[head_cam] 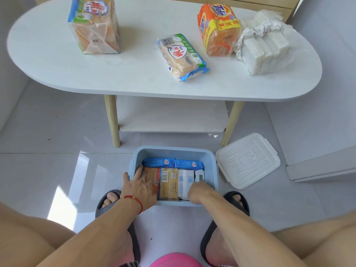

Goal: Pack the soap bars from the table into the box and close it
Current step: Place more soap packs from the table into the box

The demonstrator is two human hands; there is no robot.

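Note:
A light blue box [174,151] stands open on the floor between my feet. Inside lie two blue-wrapped soap bars [173,163] at the back and a row of orange, yellow and white bars [169,183] in front. My left hand [141,186] rests flat on the orange bar at the box's left side, fingers spread. My right hand [198,190] reaches into the right front corner, fingers curled around a white bar [199,176]. The white lid [248,160] lies on the floor to the right of the box.
On the white oval table [134,78] stand a tall soap multipack [94,26], a flat soap pack [183,56], an orange Tide pack [218,29] and a clear bag of white bars [267,47]. A shelf sits under the table.

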